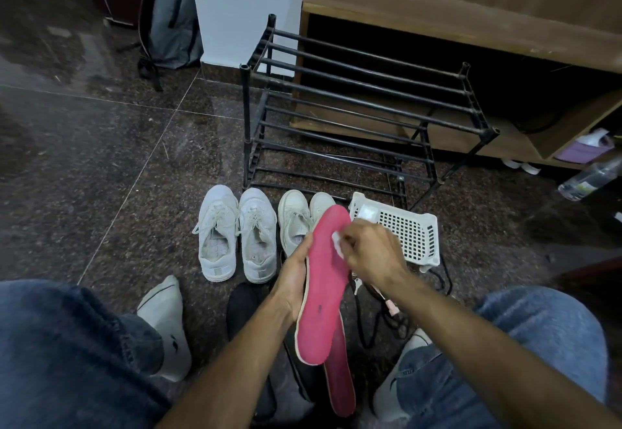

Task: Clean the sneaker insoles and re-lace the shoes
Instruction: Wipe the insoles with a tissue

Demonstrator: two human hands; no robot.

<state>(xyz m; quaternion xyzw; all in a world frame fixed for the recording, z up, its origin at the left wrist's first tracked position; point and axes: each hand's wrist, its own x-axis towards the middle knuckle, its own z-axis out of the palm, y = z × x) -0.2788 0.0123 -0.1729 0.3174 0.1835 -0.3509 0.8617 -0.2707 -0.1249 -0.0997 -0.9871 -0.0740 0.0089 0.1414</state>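
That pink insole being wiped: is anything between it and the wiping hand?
Only the small white wipe, pinched in the right hand and pressed on the pink insole. The left hand grips the insole's edge from the other side, clear of the wiping.

Floor crowded ahead, open to the left

White sneakers (235, 233), basket (404, 230) and shoe rack (363, 105) block forward reach; floor (101, 159) lies bare leftward.
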